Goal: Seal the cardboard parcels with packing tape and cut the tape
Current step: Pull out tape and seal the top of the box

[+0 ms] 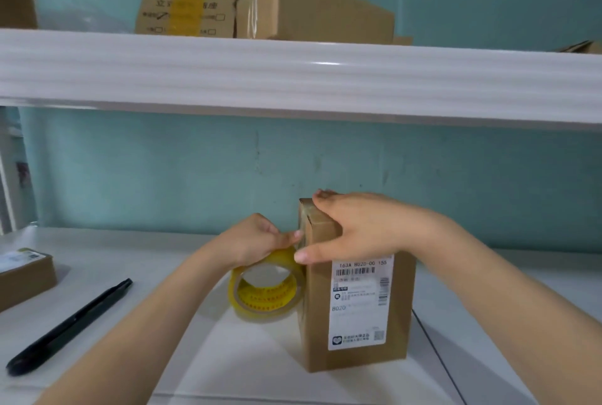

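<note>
Head cam: brown parcel [358, 303] upright w/ white label [358, 302], tape roll [265, 287] beside.

One wide-angle view, worn on the person's head, looks forward and slightly down toward a teal wall [456, 183]; it sits close, forearms [146, 323] running in from the lower edge; the left hand [257, 238] holding the tape roll [267, 287] and the right hand [358, 228] gripping the parcel [355, 307] fall just below centre; a white shelf [293, 78] crosses the upper half; the table [202, 355] fills the bottom.
</note>
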Available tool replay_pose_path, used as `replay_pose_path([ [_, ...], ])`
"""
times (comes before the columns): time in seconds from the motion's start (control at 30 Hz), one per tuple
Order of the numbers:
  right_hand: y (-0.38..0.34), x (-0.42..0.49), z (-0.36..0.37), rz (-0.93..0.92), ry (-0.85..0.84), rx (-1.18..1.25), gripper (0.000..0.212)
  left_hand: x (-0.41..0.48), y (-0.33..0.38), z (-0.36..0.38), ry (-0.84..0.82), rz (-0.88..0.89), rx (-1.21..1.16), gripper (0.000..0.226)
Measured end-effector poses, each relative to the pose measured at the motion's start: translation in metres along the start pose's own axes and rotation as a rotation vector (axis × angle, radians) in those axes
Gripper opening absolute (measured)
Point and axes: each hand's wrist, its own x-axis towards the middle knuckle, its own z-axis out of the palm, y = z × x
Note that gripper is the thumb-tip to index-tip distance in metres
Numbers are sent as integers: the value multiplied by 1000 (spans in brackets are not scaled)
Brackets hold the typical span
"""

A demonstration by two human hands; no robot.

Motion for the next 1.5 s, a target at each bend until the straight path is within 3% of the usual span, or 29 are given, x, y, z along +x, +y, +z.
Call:
replay_pose_path([
  [0.2,-15,12,1,-87,-30,31,97,-1,1,-1,-8,-1,55,51],
  [0.3,-11,13,2,-103,-70,116,103,0,-1,-1,-11,19,21,53],
  [0.43,3,25,-11,26,-195,80,125,0,3,0,8,54,-50,58],
  [0.53,12,29,-11,-12,-187,169,118,-6,3,-1,-12,-8,-61,61],
  [0.63,21,25,-5,-77,-105,322,117,-19,-7,1,-79,-23,-317,57],
  [0.73,33,17,-8,-104,-55,401,114,-33,-20,-1,-120,71,-639,44],
  [0.8,46,7,-11,-93,-14,445,107,-39,-25,-3,-131,80,-892,27],
  [0.87,58,-7,-12,-91,17,527,95,-41,-26,-4,-159,103,-1045,24],
  [0.97,71,-30,-12,-82,70,646,78,-37,-11,-10,-83,131,-904,31],
  [1.03,80,-42,-7,-86,139,737,77,-31,0,-20,25,157,-662,40],
  [1.13,90,-55,2,-118,239,864,78,-23,14,-33,26,198,-423,50],
  [1.27,101,-69,17,-171,448,1149,74,-22,20,-47,-55,226,-455,54],
  [1.37,105,-74,32,-183,493,1306,78,-25,21,-52,-94,256,-441,58],
  [1.5,106,-72,49,-162,551,1428,76,-27,20,-70,13,224,-277,58],
])
